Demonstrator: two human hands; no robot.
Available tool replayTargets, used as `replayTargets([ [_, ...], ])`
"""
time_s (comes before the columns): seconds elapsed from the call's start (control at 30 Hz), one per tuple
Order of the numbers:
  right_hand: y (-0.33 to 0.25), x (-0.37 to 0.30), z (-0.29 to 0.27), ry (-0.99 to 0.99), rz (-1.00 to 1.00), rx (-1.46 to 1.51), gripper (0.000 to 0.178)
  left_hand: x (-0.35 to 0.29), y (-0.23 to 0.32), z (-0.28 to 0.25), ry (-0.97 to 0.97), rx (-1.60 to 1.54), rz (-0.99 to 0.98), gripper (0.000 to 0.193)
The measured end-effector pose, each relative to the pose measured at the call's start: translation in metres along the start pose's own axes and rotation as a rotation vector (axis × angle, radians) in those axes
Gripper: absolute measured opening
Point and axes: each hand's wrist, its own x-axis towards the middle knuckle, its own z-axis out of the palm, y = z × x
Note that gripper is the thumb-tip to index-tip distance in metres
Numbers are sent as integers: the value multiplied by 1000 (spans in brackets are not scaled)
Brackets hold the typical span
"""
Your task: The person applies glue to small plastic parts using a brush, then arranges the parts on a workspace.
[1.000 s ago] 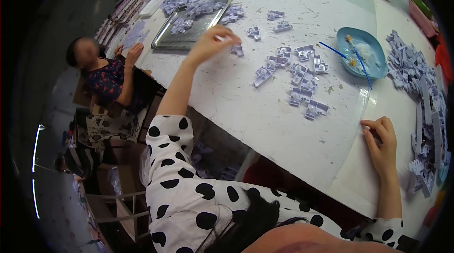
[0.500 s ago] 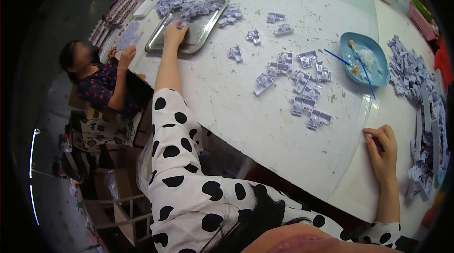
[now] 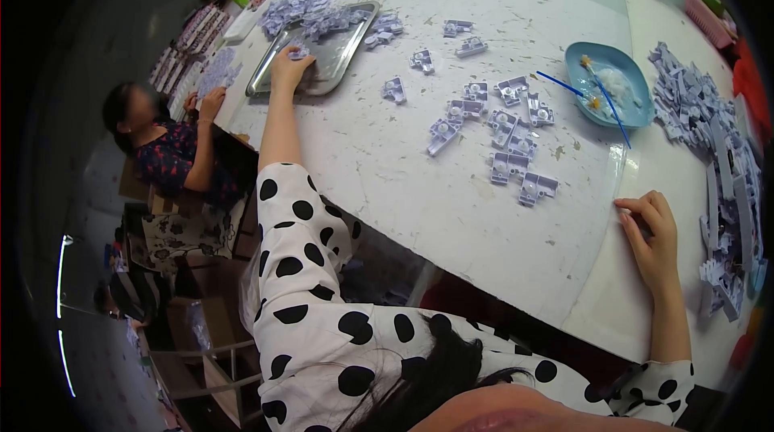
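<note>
I see my left hand (image 3: pixel 289 69) stretched far out to the metal tray (image 3: pixel 334 57), fingers closed around a small grey plastic part (image 3: pixel 299 53) at the tray's near edge. My right hand (image 3: pixel 653 240) rests on the white table (image 3: pixel 403 182), fingers loosely curled, holding nothing. More grey parts (image 3: pixel 504 129) lie between them.

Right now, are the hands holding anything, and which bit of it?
The left hand pinches a small lilac plastic part at its near edge, over the metal tray. The right hand holds nothing; it rests curled on the white table.
</note>
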Motion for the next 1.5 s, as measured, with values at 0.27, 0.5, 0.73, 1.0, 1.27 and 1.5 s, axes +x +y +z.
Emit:
replayTargets([
  [0.27, 4, 0, 1, 14, -21, 35, 15, -14, 12, -6, 117, -6, 42, 53],
  [0.5, 4, -1, 3, 2, 8, 18, 15, -77, 170, -10, -129, -548, 314, 46],
  [0.73, 7, -3, 2, -10, 12, 59, 14, -77, 216, 24, -309, -327, 391, 50],
  [1.0, 3, -2, 3, -3, 7, 44, 15, -116, 146, -27, -165, -444, 381, 47],
  [1.27, 6, -2, 5, 20, 17, -13, 16, -86, 96, -25, 8, -453, 388, 44],
  [1.5, 12, -5, 3, 35, 39, -44, 14, 37, -63, 19, -100, 151, -31, 58],
])
